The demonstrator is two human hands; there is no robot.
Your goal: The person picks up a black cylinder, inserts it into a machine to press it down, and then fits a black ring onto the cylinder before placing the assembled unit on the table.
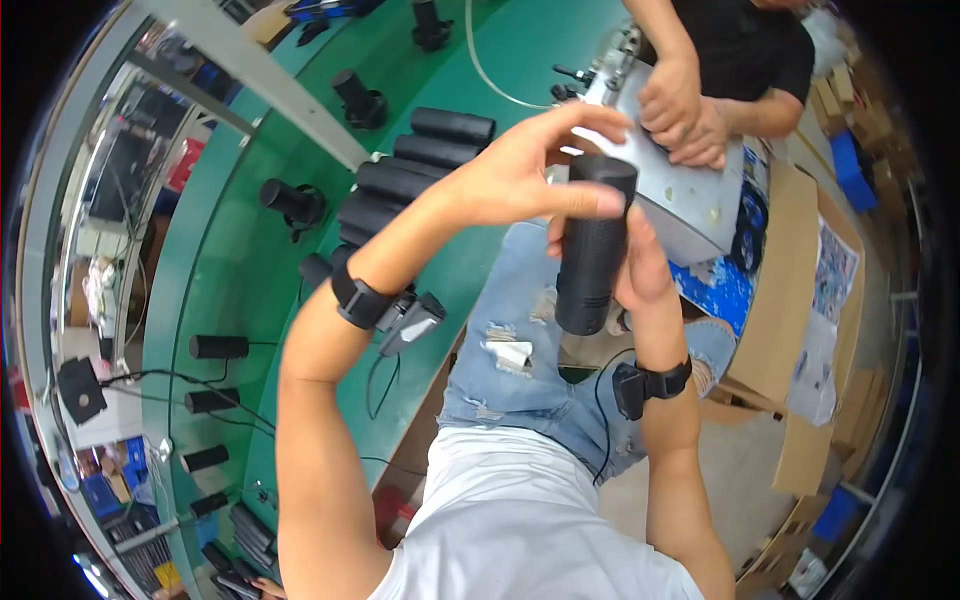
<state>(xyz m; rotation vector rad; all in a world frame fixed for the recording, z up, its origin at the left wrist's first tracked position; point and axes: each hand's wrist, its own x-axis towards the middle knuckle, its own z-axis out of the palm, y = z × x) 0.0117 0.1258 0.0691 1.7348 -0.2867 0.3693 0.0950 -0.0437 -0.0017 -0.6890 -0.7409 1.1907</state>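
A black cylinder with a textured grip section [590, 260] stands nearly upright in front of me, above my lap. My right hand [645, 265] is closed round it from behind and the right side, with fingertips showing at its left edge. Around its upper end, my left hand [525, 180] has its fingers curved and apart. The left thumb crosses in front of the cylinder; whether it presses on it I cannot tell. Several similar black cylinders [420, 150] lie side by side on the green table [440, 260] to my left.
At the front right, another person's hands [685, 120] rest on a grey metal box-shaped machine [690, 200]. More black pieces stand upright, including one black stand [355, 100] at the far left. An open cardboard box [770, 300] is on the right. Cables [190, 380] run across the left side.
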